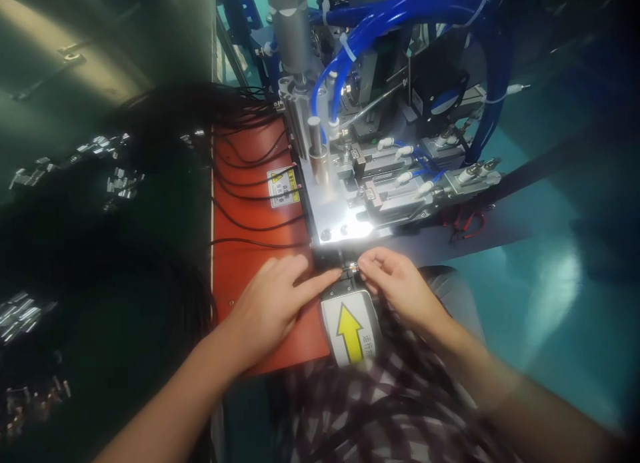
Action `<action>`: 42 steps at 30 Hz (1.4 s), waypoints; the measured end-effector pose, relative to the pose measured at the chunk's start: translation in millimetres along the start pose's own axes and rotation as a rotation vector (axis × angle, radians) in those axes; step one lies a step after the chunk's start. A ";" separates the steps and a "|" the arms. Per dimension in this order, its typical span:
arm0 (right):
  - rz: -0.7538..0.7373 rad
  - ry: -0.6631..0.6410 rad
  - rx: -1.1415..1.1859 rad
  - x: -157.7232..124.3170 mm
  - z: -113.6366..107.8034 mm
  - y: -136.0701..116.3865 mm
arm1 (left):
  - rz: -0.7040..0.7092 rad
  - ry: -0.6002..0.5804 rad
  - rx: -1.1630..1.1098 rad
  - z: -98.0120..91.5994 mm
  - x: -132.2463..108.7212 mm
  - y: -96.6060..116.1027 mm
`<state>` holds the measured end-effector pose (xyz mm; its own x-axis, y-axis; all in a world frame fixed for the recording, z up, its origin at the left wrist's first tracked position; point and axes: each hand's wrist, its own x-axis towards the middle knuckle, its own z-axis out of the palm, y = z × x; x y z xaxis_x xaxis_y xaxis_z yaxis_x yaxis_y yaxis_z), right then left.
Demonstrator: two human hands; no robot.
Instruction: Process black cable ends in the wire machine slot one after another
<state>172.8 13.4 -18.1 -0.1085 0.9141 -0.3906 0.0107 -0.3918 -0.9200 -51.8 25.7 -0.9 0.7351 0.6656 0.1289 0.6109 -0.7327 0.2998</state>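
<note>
My right hand [393,276] pinches a small shiny metal piece [353,267] between thumb and fingertips, at the slot below the machine's front block. The piece is too small to make out fully. My left hand [277,293] lies over the orange-red plate [295,346], with one digit stretched out to the slot, its tip close to the piece. Its other fingers are partly bent and hold nothing I can see. Just above both hands stands the machine's bright metal block [335,213]. Below the slot is a white cover with a yellow arrow [350,330].
Black cables [250,242] cross the plate from the left to the machine. Bundles of silver metal pieces [23,313] lie on the dark surface at left. Blue air hoses [400,10] arch overhead, and red-handled pliers [470,224] lie at right.
</note>
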 end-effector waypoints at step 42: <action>-0.103 0.025 -0.075 2.4 0.8 3.0 | -0.198 0.063 -0.012 -16.7 -14.1 -2.2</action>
<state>171.7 14.4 -21.8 -0.0884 0.9517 -0.2941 0.0753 -0.2880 -0.9547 -68.4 20.3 12.3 0.5808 0.8044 0.1249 0.7378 -0.5850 0.3367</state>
